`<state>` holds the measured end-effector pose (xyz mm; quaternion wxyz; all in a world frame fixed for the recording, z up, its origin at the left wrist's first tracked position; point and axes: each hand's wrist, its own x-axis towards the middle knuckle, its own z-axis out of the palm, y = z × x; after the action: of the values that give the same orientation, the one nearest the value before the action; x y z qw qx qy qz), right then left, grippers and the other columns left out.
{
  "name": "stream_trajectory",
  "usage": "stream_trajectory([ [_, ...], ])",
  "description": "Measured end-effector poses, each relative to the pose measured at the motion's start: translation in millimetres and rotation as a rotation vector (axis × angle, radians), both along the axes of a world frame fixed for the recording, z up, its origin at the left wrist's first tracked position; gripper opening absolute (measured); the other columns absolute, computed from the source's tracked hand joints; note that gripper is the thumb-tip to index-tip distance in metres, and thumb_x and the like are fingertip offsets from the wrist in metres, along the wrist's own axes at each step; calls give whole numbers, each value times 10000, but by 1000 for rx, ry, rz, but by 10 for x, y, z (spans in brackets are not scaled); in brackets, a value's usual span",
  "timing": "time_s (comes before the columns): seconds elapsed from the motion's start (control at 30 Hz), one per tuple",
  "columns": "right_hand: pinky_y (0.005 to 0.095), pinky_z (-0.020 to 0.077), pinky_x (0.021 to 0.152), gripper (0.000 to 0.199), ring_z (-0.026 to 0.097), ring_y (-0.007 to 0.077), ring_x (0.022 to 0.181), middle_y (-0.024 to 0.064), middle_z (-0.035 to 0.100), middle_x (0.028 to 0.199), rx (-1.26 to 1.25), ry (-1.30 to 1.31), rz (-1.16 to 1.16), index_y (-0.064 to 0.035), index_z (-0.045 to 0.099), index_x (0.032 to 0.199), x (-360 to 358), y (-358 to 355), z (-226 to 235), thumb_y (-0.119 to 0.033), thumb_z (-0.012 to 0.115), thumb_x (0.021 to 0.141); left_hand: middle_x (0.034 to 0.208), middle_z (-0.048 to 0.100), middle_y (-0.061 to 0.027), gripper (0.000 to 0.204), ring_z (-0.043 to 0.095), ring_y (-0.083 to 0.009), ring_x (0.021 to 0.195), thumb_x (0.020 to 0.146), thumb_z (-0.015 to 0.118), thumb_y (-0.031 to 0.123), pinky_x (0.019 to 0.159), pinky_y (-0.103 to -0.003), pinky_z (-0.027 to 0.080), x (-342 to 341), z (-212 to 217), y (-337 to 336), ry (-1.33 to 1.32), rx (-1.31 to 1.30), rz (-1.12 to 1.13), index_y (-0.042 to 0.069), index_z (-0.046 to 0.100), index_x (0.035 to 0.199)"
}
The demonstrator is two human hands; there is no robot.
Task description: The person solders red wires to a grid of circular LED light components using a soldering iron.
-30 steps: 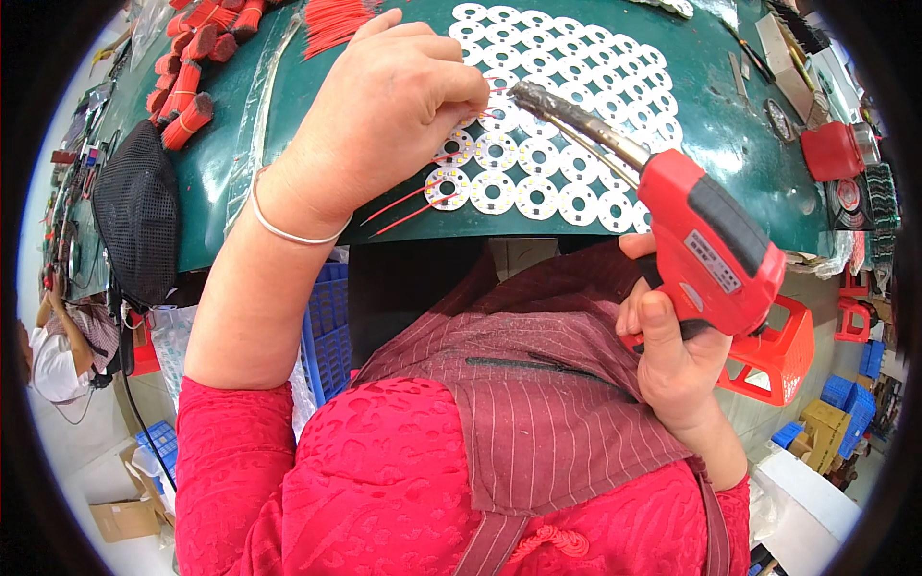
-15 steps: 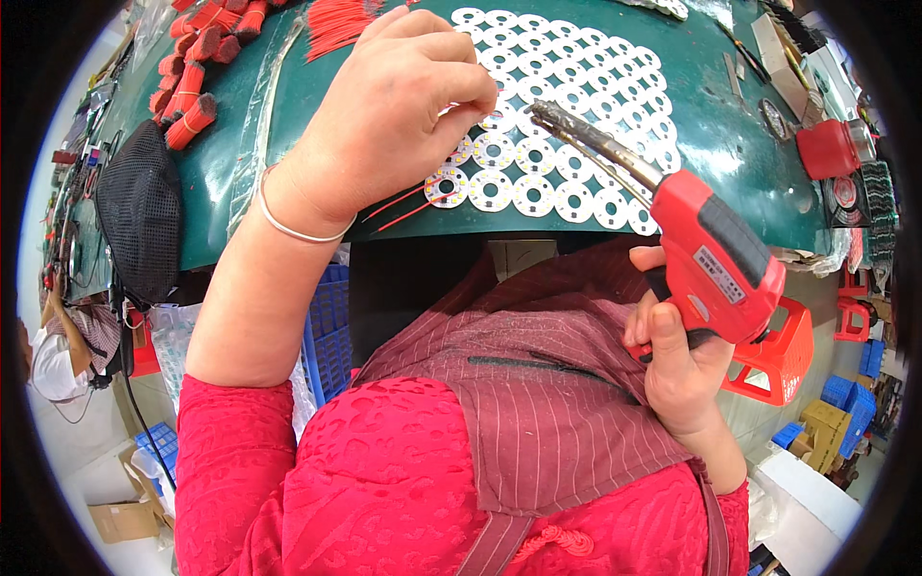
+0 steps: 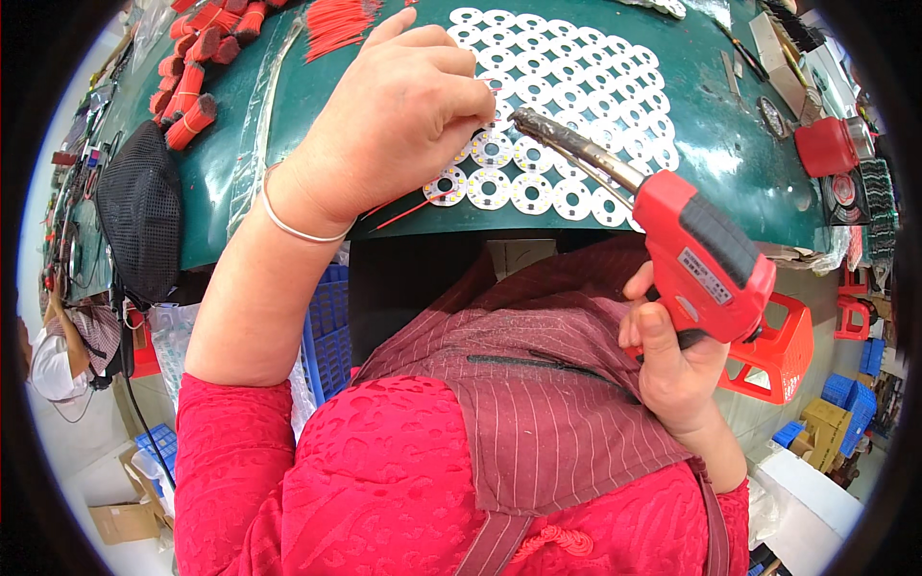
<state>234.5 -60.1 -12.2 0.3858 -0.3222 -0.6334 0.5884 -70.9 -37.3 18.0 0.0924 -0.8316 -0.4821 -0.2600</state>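
Note:
My right hand (image 3: 680,370) is wrapped round the handle of a red and black soldering gun (image 3: 706,254). The gun's dark, crusted metal tip points up and left, close to the fingers of my left hand (image 3: 408,110). That hand is closed in a pinch over the boards; bits of thin red wire (image 3: 497,90) show at its fingertips, mostly hidden by the fingers. Rows of white ring-shaped circuit boards (image 3: 531,194) with small yellowish chips lie on the green table. Red wires (image 3: 411,208) run from the nearest left board toward the table's front edge.
Bundles of red wire (image 3: 192,120) and a loose pile of red wires (image 3: 336,29) lie at the far left and back. A black mesh cover (image 3: 139,211) stands at left. At right are a red container (image 3: 824,149) and, below table height, a red stool (image 3: 776,355).
The soldering gun has moved slightly left, its tip nearer my left fingers. My left hand has shifted a little, still pinched.

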Motion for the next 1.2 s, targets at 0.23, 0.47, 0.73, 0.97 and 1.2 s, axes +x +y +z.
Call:
stream_trajectory([
  [0.23,244,487,599,402,538,77,692,146,605,1131,44,-18,14,14,467,1307,-73,-7,11,-82,616,946,732,563,-29,136,600,-242,840,679,751,28,986,-468,407,21,-4,-22,26,11,36,109,693,771],
  [0.47,273,486,561,339,503,95,649,188,571,1161,129,-55,31,29,465,1266,-94,4,-19,-109,573,975,735,555,-31,131,599,-242,840,683,742,29,1009,-481,401,12,-4,-45,30,1,41,106,691,776],
  [0.73,253,490,608,320,544,93,699,165,600,1165,127,-58,85,15,491,1237,-59,32,-54,-54,603,945,739,561,-32,138,600,-243,838,678,743,26,1003,-483,407,7,0,-26,33,3,36,105,695,780],
  [0.97,272,488,601,405,486,82,657,174,542,1240,14,-3,20,19,432,1316,-89,40,31,-170,569,985,731,554,-31,141,600,-241,831,673,749,35,1012,-490,404,-6,3,-11,30,-19,44,110,696,781],
  [1.2,273,489,608,376,489,86,679,163,524,1270,28,-3,4,10,422,1315,-61,30,36,-166,530,1001,721,536,-17,111,590,-239,834,690,735,82,1039,-548,383,-67,-70,-18,43,-16,67,133,679,771],
])
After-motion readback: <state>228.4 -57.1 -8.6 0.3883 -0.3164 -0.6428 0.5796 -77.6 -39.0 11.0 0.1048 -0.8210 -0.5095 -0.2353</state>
